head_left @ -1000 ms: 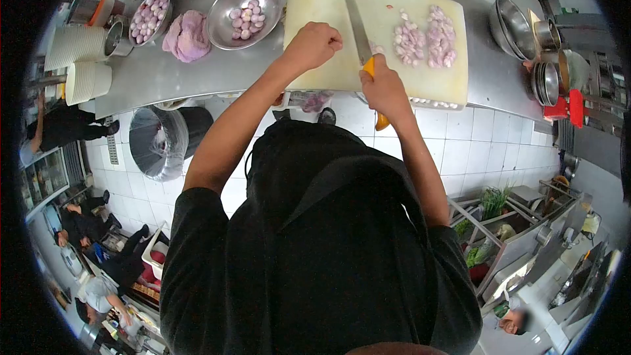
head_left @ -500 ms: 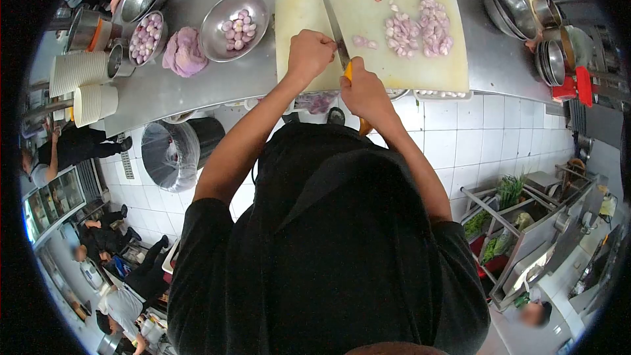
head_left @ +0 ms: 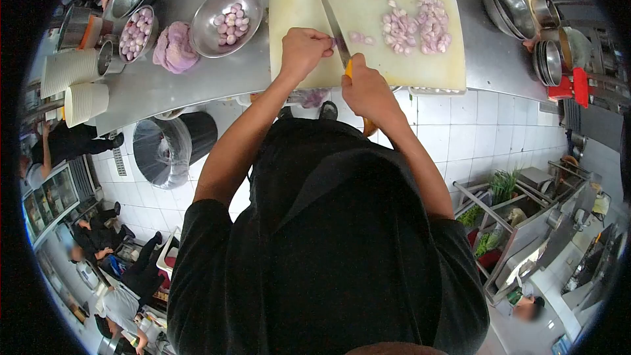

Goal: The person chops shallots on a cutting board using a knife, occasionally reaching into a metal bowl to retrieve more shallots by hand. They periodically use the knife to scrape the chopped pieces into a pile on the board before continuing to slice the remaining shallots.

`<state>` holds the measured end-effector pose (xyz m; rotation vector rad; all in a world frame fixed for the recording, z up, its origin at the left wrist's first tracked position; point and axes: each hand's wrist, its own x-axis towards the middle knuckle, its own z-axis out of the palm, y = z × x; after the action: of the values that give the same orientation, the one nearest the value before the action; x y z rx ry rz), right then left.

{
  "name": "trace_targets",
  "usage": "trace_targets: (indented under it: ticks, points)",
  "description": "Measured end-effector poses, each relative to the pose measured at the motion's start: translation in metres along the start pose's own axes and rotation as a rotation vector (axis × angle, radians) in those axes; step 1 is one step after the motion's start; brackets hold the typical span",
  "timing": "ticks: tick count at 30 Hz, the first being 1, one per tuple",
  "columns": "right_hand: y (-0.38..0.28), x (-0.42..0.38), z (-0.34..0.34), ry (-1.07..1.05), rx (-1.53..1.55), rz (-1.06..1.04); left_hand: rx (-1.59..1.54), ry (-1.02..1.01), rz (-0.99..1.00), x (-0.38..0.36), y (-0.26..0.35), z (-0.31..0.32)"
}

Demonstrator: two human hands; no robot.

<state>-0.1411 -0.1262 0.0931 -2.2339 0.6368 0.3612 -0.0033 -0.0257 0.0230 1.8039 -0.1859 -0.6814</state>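
On the white cutting board [head_left: 296, 0], my right hand [head_left: 368, 92] is wrapped round the yellow handle of a kitchen knife [head_left: 328, 10], its long blade pointing away and slightly left. Just left of the blade, my left hand [head_left: 304, 56] pinches a small purple shallot [head_left: 333, 43], mostly hidden by the fingertips. Right of the blade lie a few cut shallot pieces [head_left: 360, 38]. Farther right are two heaps of cut shallots, a nearer one [head_left: 399, 29] and a larger one [head_left: 434, 23]. A steel bowl [head_left: 251, 29] holding whole peeled shallots [head_left: 231, 24] stands left of the board.
Left of the bowl are a pinkish cloth-like bundle [head_left: 175, 48], another container of shallots [head_left: 137, 34] and stacked white tubs [head_left: 85, 102]. Steel bowls [head_left: 509, 6] stand on the right. A lined bin [head_left: 161, 151] is on the floor; other people are at the far left.
The view has shifted slightly, so the board and bowls appear a little farther left and up. Both hands keep nearly the same hold beside the blade.
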Motion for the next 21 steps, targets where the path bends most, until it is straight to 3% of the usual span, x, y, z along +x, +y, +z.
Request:
trace_targets:
  ticks: [6,12,15,21]
  points:
    - [0.000,-0.009,-0.007,-0.039,-0.008,-0.009,-0.016,-0.004,-0.005,-0.004,0.002,0.001]
    - [0.012,0.029,0.017,0.078,-0.006,-0.096,-0.030,0.000,0.006,-0.003,-0.002,0.002]
    - [0.004,0.012,-0.001,-0.001,-0.017,-0.039,-0.017,-0.001,0.011,-0.005,0.003,0.000]
    - [0.000,0.030,0.014,0.054,-0.059,-0.035,-0.018,0.002,0.031,-0.005,-0.002,0.001]
